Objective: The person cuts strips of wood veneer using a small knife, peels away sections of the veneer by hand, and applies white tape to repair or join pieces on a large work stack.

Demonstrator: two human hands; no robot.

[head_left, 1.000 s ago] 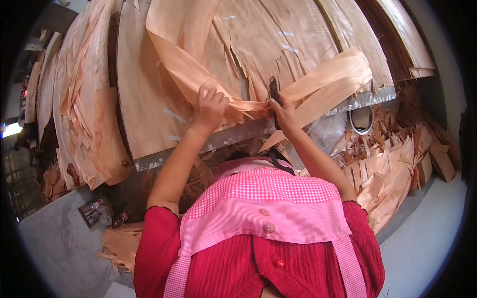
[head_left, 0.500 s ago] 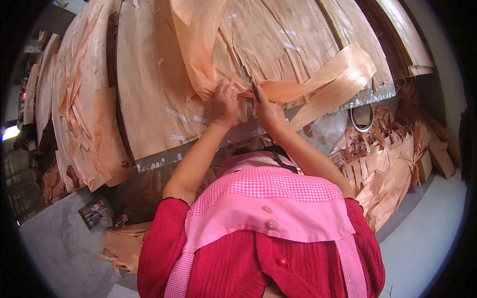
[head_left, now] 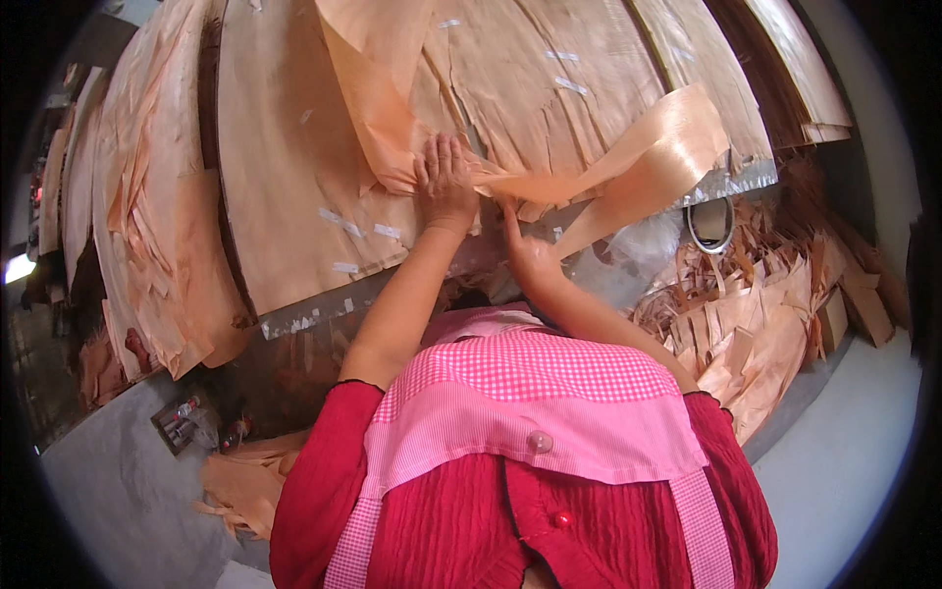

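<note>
My left hand [head_left: 447, 185] lies with its fingers stretched out on a long, thin strip of peach-coloured wood veneer [head_left: 378, 123], pressing it on the veneer sheet [head_left: 285, 187] below. The strip bends up toward the far side, and its other part [head_left: 677, 137] runs right in a raised loop with an end hanging past the near edge. Just right of the left hand, my right hand [head_left: 535, 260] is at the table's near edge, under the strip. One digit points up at the strip; the others look curled, and what they hold is hidden.
The metal-edged table [head_left: 304, 319] carries veneer sheets with small white tape pieces. A ragged veneer stack [head_left: 157, 216] stands left, and another stack [head_left: 800, 69] far right. Veneer scraps [head_left: 746, 334] pile up at right, beside an oval ring [head_left: 710, 228] hanging under the edge.
My left hand has flattened on the strip. My right hand has drawn down slightly toward me, and the dark tool seen in it before no longer shows clearly. The strip's right loop has shifted slightly left.
</note>
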